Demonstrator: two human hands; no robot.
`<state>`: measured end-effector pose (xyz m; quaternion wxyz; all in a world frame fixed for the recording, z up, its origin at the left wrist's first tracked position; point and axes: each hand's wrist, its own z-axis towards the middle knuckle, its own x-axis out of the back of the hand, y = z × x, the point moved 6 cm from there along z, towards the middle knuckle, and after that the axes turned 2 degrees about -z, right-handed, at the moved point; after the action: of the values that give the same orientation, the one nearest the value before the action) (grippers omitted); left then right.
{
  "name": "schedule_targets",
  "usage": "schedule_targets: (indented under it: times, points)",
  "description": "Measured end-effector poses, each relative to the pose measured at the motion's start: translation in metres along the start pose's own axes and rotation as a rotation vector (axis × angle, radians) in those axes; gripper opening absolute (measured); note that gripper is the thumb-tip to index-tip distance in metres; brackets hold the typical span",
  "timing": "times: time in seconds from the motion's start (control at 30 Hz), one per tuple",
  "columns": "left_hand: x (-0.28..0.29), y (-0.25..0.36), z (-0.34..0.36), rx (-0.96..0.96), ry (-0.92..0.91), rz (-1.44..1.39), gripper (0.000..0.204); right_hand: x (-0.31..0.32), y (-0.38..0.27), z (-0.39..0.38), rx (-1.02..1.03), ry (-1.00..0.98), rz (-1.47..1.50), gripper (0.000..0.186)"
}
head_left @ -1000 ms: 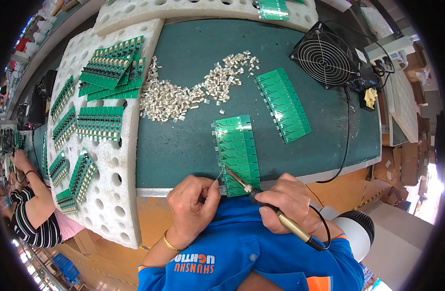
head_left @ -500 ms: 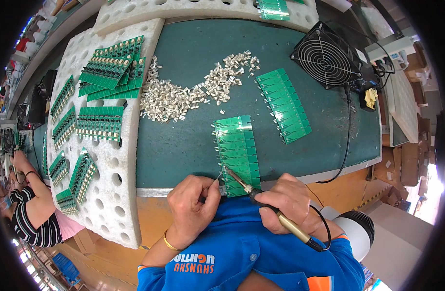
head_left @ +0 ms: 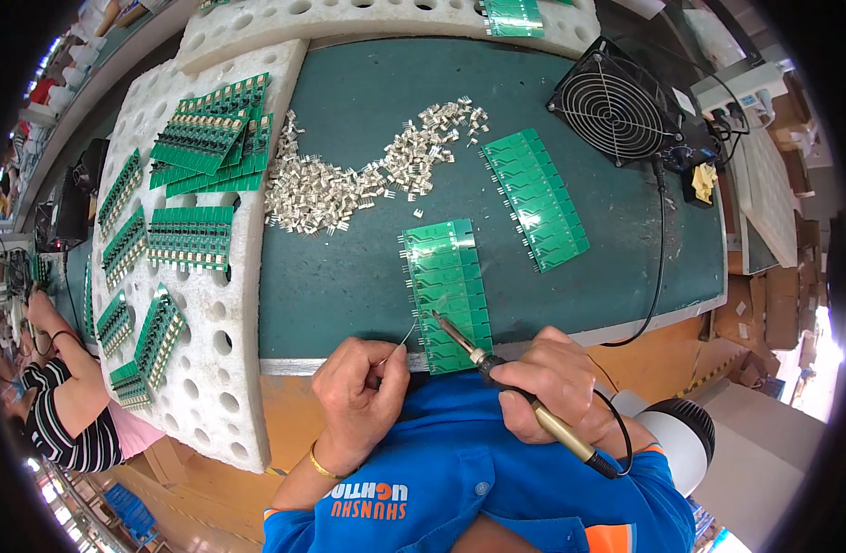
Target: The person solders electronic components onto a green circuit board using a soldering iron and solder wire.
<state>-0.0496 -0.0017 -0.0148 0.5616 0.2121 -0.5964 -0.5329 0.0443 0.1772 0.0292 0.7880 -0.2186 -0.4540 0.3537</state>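
Observation:
My right hand is closed around a soldering iron, whose tip points at the left part of a green circuit board panel. That panel lies at the near edge of the bench, its lower end sticking out past it. White connectors with pins line its left side. Between thumb and forefinger, my left hand pinches a thin solder wire. The wire's end is near the panel's left edge, slightly apart from the iron's tip. Another green panel lies flat to the right.
Loose white connectors are heaped mid-bench. Populated boards rest on a perforated white foam sheet at left. A black fan stands at the back right; a cable runs beside it. A co-worker's arm shows far left.
The iron's tip has shifted slightly up and right on the panel. My left hand has drawn back a little left with the solder wire, and more of the wire shows.

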Motion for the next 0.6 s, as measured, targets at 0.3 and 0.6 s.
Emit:
schedule_targets:
  times: [0.3,0.6]
  points:
    - [0.0030,0.0002,-0.0014,-0.052,-0.006,0.031,0.010,-0.0010,0.0037,0.0002,-0.017,0.036,0.044,0.022]
    - [0.0030,0.0006,-0.0004,-0.034,-0.024,0.031,0.009,-0.0011,0.0064,0.0004,-0.030,0.043,0.061,0.024]
